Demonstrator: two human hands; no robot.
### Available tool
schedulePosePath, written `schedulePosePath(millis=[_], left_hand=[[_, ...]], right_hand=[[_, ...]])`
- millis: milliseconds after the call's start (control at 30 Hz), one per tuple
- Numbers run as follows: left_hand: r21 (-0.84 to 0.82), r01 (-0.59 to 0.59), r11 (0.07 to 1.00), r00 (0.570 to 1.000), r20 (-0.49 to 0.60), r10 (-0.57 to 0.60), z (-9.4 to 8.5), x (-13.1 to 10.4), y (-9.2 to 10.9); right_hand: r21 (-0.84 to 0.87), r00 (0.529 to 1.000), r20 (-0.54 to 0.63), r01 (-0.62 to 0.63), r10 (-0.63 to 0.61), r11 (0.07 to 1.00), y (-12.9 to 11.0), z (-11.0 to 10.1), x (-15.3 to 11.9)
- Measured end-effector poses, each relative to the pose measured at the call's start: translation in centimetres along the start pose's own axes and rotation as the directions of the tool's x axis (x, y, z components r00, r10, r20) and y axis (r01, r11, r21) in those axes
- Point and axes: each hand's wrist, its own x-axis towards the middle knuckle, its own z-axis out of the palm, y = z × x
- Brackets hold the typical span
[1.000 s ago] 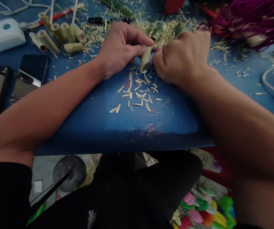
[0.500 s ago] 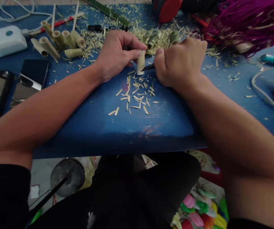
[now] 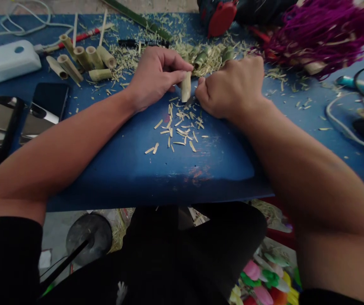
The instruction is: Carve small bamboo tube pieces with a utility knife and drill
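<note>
Between the thumb and fingers of my left hand (image 3: 159,76), a short pale bamboo piece (image 3: 186,88) is pinched upright, its lower end just above the blue table. My right hand (image 3: 233,87) is a fist close to the right of that piece, closed on a knife; its dark blade showed half a second ago and is now almost wholly hidden by the hand. Thin bamboo shavings (image 3: 183,127) lie scattered on the table below both hands. Behind the hands sit several green bamboo pieces (image 3: 202,58) among a heap of shavings.
Cut bamboo tubes (image 3: 82,58) stand and lie at the back left, near a white power bank-like box (image 3: 9,63) and two phone-like devices (image 3: 50,103). Purple strands (image 3: 321,38) pile up at the back right. A white cable (image 3: 343,123) runs along the right.
My right hand has shifted slightly left, nearer the bamboo piece, and the knife blade has gone out of sight. The bamboo piece has turned a little in my left fingers.
</note>
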Motion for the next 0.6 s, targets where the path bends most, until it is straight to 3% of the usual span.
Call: schedulePosePath(millis=[167, 300, 600], left_hand=[[-0.062, 0.068, 0.996, 0.998, 0.003, -0.068, 0.0, -1.0, 1.7], [-0.075, 0.021, 0.997, 1.000, 0.007, -0.020, 0.1, -0.6, 0.9], [-0.077, -0.046, 0.996, 0.999, 0.008, 0.046, 0.5, -0.2, 0.0]], right_hand=[[0.052, 0.996, -0.050, -0.070, 0.073, 0.996, 0.5, 0.6, -0.4], [0.110, 0.984, -0.094, -0.138, 0.148, 0.984, 0.8, 0.9, -0.2], [-0.021, 0.995, -0.028, -0.091, 0.091, 0.996, -0.1, 0.1, 0.4]])
